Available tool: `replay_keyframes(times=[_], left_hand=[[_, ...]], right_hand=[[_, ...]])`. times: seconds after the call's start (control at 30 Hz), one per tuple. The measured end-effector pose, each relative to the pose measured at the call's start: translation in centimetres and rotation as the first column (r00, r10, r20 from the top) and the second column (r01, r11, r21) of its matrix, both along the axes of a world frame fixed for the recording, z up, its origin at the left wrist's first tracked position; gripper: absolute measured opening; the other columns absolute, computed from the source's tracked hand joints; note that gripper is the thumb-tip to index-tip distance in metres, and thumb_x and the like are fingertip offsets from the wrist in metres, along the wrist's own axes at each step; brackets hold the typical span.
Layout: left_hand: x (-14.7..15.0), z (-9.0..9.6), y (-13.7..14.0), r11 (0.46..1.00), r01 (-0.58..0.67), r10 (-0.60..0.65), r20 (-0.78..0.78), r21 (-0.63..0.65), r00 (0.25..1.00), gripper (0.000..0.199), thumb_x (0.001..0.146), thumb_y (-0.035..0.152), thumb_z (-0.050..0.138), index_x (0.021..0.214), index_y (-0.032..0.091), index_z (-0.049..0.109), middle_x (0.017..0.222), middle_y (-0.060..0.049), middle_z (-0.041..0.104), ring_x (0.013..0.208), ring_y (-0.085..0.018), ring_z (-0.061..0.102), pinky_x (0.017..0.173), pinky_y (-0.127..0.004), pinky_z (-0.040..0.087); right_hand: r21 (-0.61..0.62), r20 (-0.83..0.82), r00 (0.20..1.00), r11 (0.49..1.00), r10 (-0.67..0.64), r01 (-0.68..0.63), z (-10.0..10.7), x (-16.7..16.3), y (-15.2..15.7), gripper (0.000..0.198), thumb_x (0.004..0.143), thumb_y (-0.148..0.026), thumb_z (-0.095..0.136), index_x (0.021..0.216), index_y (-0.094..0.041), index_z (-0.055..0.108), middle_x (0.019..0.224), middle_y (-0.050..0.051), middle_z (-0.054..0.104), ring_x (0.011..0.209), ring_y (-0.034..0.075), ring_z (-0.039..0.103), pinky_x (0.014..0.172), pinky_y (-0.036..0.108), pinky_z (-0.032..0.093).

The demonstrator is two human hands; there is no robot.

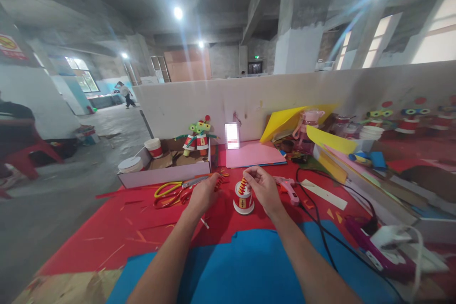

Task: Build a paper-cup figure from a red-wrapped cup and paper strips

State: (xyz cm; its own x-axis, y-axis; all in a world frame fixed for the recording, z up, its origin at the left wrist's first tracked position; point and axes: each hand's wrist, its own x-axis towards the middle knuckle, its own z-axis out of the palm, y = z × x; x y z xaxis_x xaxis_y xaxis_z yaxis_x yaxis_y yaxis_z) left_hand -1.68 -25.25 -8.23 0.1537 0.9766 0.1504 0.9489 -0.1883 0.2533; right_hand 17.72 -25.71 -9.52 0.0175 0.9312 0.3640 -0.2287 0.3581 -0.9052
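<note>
My right hand (262, 187) has its thumb and fingers pinched on a red-and-yellow accordion-folded paper strip (242, 187). The strip hangs right over a white paper cup (243, 204), which stands upside down with a red band and a gold label round it. To the left, my left hand (206, 193) is closed at the fingertips beside red zigzag-folded paper (221, 180), and seems to grip its end; part of the fingers is hidden. Behind that hand lie yellow-handled scissors (169, 190). A pink glue gun (289, 189) rests just right of my right hand.
A shallow box (167, 175) with paper-cup figures (201, 140) stands back left. Pink paper sheets (254, 153) lie behind the cup. A black cable (320, 228) runs to a purple power strip (377, 251) on the right. Blue sheets (249, 266) cover the front; a white partition (199, 99) rises behind.
</note>
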Motion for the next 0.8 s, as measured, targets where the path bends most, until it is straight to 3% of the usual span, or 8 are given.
replay_keyframes(times=[0.13,0.23,0.3,0.4,0.57,0.67,0.73,0.8], left_hand=[[1.0,-0.7,-0.1,0.999,0.050,-0.050,0.029,0.015,0.998,0.047,0.078,0.021,0.062,0.124,0.023,0.052,0.097,-0.009,0.068,0.093,-0.026,0.063,0.073,-0.029,0.041],[1.5,-1.5,0.0,0.998,0.055,-0.057,-0.041,-0.043,0.998,0.034,0.080,0.023,0.058,0.114,0.021,0.060,0.095,-0.011,0.066,0.090,-0.026,0.063,0.070,-0.028,0.043],[1.5,-1.9,0.1,0.995,0.016,-0.028,-0.119,-0.101,0.993,0.023,0.084,0.026,0.053,0.103,0.020,0.064,0.094,-0.012,0.066,0.089,-0.026,0.065,0.069,-0.030,0.044],[0.8,-2.1,0.3,0.987,-0.086,0.055,-0.214,-0.138,0.975,0.022,0.087,0.025,0.048,0.099,0.019,0.066,0.097,-0.015,0.068,0.090,-0.029,0.066,0.072,-0.035,0.046],[-0.5,-1.2,0.2,0.987,-0.152,0.139,-0.191,-0.056,0.972,0.022,0.081,0.035,0.061,0.098,0.021,0.067,0.097,-0.017,0.070,0.091,-0.033,0.066,0.073,-0.037,0.045],[-0.2,-0.3,0.0,0.988,-0.140,0.141,-0.025,0.061,0.990,0.021,0.084,0.038,0.058,0.094,0.022,0.068,0.086,-0.011,0.070,0.083,-0.027,0.066,0.072,-0.032,0.043],[0.5,0.2,-0.3,0.988,-0.060,0.022,0.251,0.144,0.968,0.024,0.088,0.038,0.052,0.090,0.022,0.069,0.075,-0.006,0.068,0.074,-0.021,0.063,0.068,-0.027,0.042],[1.2,0.6,-0.5,0.979,0.059,-0.161,0.568,0.193,0.807,0.031,0.090,0.043,0.047,0.089,0.020,0.068,0.070,-0.003,0.065,0.067,-0.017,0.059,0.063,-0.025,0.041]], right_hand=[[-0.003,-0.002,1.000,1.000,-0.024,0.024,-0.1,0.1,0.1,0.039,0.071,-0.055,0.071,0.081,-0.019,0.059,0.070,0.000,0.061,0.052,0.010,0.052,0.046,0.022,0.044],[-0.005,0.001,0.999,0.999,-0.045,0.045,0.0,0.2,0.2,0.040,0.071,-0.056,0.071,0.080,-0.019,0.059,0.069,0.000,0.061,0.051,0.011,0.052,0.046,0.022,0.043],[-0.008,0.002,0.999,0.999,-0.051,0.051,0.0,0.2,0.2,0.041,0.071,-0.057,0.071,0.080,-0.019,0.059,0.068,0.000,0.061,0.051,0.011,0.052,0.045,0.022,0.042],[-0.008,-0.004,0.999,0.999,-0.045,0.045,0.1,0.2,0.1,0.041,0.070,-0.057,0.071,0.079,-0.019,0.059,0.068,-0.001,0.060,0.051,0.010,0.052,0.045,0.022,0.042],[-0.011,-0.012,0.999,0.999,-0.049,0.049,0.0,0.2,0.3,0.040,0.070,-0.056,0.071,0.080,-0.019,0.059,0.069,-0.001,0.060,0.050,0.010,0.052,0.046,0.022,0.042],[-0.017,-0.022,1.000,1.000,-0.006,0.005,0.1,0.0,0.1,0.039,0.070,-0.054,0.072,0.080,-0.019,0.058,0.068,-0.002,0.060,0.050,0.010,0.053,0.047,0.023,0.044],[-0.028,-0.030,0.995,0.995,0.099,-0.100,0.3,-0.2,-0.3,0.038,0.070,-0.052,0.073,0.081,-0.020,0.057,0.068,-0.002,0.061,0.053,0.011,0.057,0.052,0.024,0.048],[-0.040,-0.035,0.974,0.973,0.226,-0.227,0.6,-0.5,-0.8,0.037,0.069,-0.049,0.075,0.083,-0.020,0.057,0.069,-0.002,0.061,0.059,0.012,0.060,0.059,0.026,0.052]])
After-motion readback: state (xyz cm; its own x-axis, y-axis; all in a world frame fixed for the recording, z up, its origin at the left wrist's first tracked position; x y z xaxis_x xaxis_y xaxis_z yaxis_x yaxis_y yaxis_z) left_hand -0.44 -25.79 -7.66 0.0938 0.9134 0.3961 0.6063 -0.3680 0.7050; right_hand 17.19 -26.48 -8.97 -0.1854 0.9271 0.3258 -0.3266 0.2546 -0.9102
